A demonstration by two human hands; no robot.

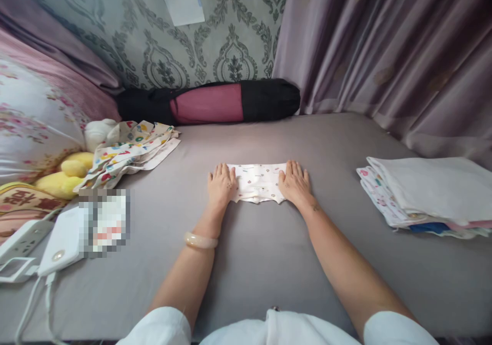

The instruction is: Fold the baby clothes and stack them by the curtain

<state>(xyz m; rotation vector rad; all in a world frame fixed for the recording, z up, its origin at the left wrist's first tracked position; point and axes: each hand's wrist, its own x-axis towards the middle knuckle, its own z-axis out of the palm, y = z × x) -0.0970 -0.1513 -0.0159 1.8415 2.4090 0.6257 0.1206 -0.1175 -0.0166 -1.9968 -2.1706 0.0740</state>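
A small white garment with a tiny coloured print lies folded flat on the grey bed sheet in the middle of the view. My left hand rests palm down on its left end, fingers stretched out. My right hand lies flat on its right end in the same way. Neither hand grips anything. A pale bangle sits on my left wrist.
A stack of folded cloths lies at the right. A loose printed garment and plush toys sit at the left, with a power strip and white devices nearer me. A black and pink roll lies against the wall; curtains hang at right.
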